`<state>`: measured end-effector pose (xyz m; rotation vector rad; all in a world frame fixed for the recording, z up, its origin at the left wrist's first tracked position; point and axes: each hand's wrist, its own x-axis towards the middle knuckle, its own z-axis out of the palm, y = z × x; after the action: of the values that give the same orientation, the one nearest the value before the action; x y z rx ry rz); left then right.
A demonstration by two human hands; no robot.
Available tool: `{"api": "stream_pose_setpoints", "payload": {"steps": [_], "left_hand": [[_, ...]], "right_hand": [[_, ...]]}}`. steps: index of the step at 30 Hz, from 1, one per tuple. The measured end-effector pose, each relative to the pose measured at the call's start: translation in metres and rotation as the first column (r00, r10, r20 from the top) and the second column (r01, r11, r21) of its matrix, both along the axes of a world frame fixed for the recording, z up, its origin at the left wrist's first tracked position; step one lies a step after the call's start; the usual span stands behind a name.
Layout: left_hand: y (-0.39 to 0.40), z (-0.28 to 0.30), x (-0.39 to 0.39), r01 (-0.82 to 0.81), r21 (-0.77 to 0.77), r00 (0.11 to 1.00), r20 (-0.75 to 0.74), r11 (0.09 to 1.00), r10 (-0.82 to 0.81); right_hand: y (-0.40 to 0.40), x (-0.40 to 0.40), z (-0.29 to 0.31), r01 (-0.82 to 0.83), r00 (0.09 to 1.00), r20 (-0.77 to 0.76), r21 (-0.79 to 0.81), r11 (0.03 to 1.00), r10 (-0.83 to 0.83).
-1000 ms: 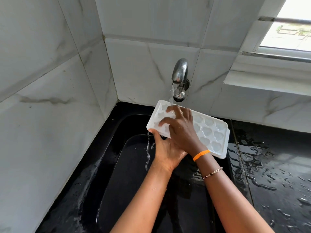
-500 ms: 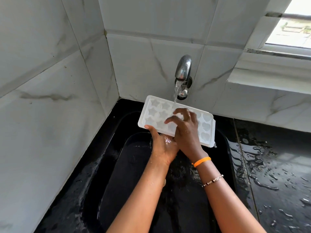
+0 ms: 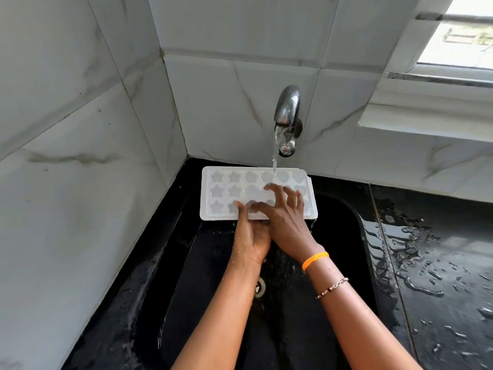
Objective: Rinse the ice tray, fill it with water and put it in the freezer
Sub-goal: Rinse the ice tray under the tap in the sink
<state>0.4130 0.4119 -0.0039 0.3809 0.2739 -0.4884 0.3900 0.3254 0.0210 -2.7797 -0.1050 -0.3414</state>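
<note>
A white ice tray [image 3: 226, 193] with star and heart moulds is held level over the black sink [image 3: 344, 222], under the running tap [image 3: 286, 116]. The water stream lands on the tray's far row, right of middle. My left hand [image 3: 249, 236] grips the tray's near edge from below, thumb on top. My right hand [image 3: 286, 217] lies on the tray's right half with spread fingers pressing on the moulds, holding nothing itself. The right wrist carries an orange band and a bead bracelet.
White marble-look tiled walls close in at the left and the back. A wet black counter [image 3: 440, 276] lies to the right of the sink. The drain [image 3: 260, 288] shows below my left wrist. A window [image 3: 464, 36] sits at the upper right.
The tray has shifted left and turned level, square to the back wall. The stream now hits its far row. My right fingers have spread out over the moulds.
</note>
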Motion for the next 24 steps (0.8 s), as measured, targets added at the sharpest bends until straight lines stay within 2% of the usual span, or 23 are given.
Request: {"api": "stream_pose_setpoints", "payload": {"steps": [4, 9, 12, 16, 20, 24], "left_hand": [[0.004, 0.002, -0.002, 0.006, 0.049, 0.999, 0.050, 0.999, -0.008], [0.004, 0.000, -0.005, -0.008, 0.019, 0.999, 0.035, 1.000, 0.007], [0.004, 0.000, -0.005, 0.015, 0.030, 0.999, 0.035, 0.999, -0.016], [0.002, 0.003, -0.007, 0.033, 0.044, 0.994, 0.103, 0.998, -0.037], [0.002, 0.002, -0.005, 0.039, -0.084, 0.989, 0.142, 0.996, -0.027], [0.005, 0.001, -0.005, 0.013, -0.093, 0.990, 0.143, 0.996, 0.000]], "right_hand": [[-0.003, -0.003, 0.005, -0.052, 0.998, -0.041, 0.048, 0.997, 0.054], [-0.003, -0.012, 0.007, 0.070, 0.994, 0.069, 0.231, 0.970, -0.088], [-0.005, -0.013, 0.001, 0.045, 0.987, 0.148, 0.094, 0.995, -0.059], [-0.008, -0.010, 0.000, 0.095, 0.980, 0.178, -0.006, 0.995, -0.093], [-0.003, -0.012, 0.010, 0.040, 0.986, 0.164, -0.004, 0.999, -0.039], [-0.005, -0.012, 0.004, 0.032, 0.990, 0.140, 0.007, 0.999, -0.032]]}}
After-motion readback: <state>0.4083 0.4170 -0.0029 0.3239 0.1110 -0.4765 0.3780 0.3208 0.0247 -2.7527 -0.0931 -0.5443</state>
